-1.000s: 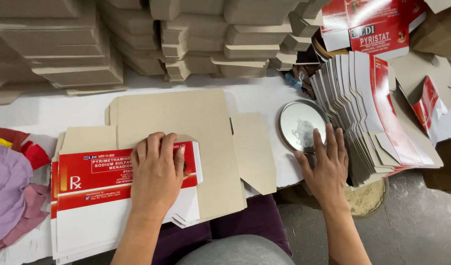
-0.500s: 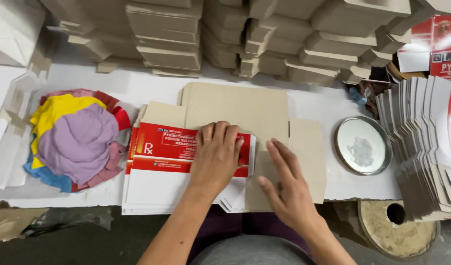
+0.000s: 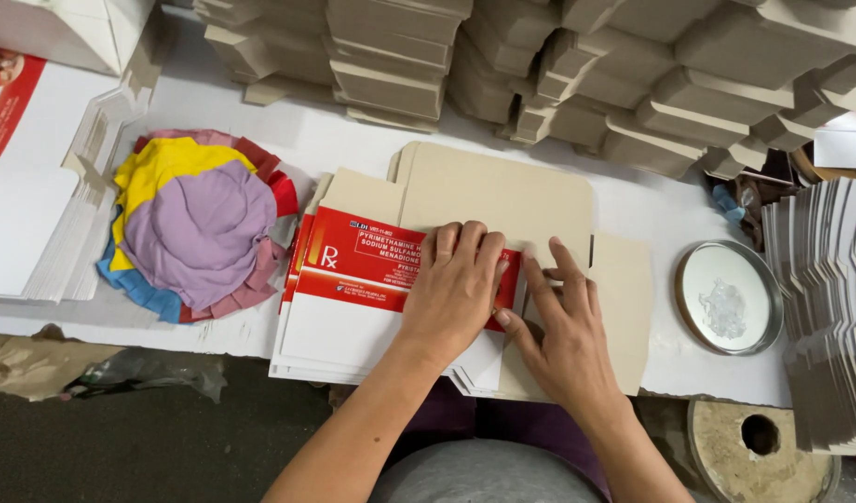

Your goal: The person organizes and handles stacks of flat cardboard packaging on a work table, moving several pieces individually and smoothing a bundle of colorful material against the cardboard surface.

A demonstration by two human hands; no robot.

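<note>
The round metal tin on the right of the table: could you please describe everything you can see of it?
The round metal tin is shallow, silvery, open-topped, with a thin raised rim. It lies flat on the white table and holds a pale, whitish smear or lump in its middle. It sits between the flat brown cardboard and the fanned stack of blanks. Neither hand touches it.

I have only one view: the head camera, looking steeply down from just above the white surface (image 3: 633,200). It faces away from my body toward the stacked cartons (image 3: 558,74) along the far edge, close enough that my forearms enter from the bottom.
</note>
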